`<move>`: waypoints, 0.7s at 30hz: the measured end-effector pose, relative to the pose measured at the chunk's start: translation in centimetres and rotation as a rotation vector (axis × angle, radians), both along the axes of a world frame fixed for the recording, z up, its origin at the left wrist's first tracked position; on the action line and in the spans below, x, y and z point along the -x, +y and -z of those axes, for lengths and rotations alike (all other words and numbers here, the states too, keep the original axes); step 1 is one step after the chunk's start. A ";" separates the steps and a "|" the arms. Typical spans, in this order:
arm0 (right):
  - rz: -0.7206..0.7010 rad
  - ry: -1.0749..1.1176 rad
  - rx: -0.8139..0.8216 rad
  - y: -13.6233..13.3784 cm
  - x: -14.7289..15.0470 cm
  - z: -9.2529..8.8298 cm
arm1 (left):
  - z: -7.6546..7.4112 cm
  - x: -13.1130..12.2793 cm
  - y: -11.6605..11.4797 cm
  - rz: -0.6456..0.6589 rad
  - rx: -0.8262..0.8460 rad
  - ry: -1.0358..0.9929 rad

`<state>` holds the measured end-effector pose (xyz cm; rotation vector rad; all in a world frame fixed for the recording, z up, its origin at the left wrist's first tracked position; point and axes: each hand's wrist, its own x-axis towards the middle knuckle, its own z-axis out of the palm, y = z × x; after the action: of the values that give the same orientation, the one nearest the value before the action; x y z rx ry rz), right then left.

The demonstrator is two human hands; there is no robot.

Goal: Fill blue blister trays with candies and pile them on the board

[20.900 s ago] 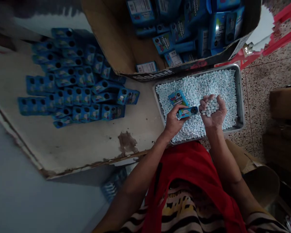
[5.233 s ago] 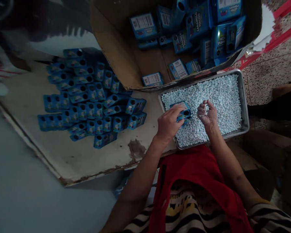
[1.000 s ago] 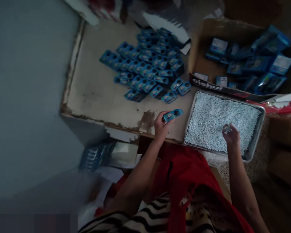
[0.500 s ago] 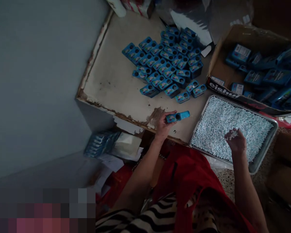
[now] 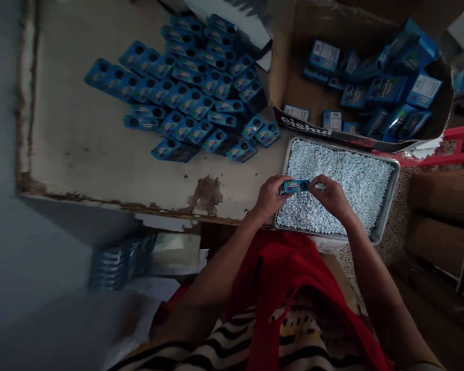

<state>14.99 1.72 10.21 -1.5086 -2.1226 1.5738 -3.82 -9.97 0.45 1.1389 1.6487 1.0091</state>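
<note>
As two hands (image 5: 269, 197) (image 5: 330, 197) flank it, one box (image 5: 294, 186)

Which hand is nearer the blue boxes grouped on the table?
Left. The left hand, holding a small box, is at the left edge of the tray, below and right of the blue boxes; the right hand is farther right, over the tray.

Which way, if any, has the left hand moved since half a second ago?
Yes: the left hand has moved right, away from the brown patch on the table, toward the metal tray.
</note>
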 end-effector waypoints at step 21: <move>0.546 0.072 -0.033 -0.6 -4.1 1.8 | 1.4 -4.9 3.3 -0.023 -0.014 -0.213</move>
<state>19.08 1.12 8.44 -1.7847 -1.5037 1.3549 1.07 -6.68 -0.95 0.9869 1.4897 1.1180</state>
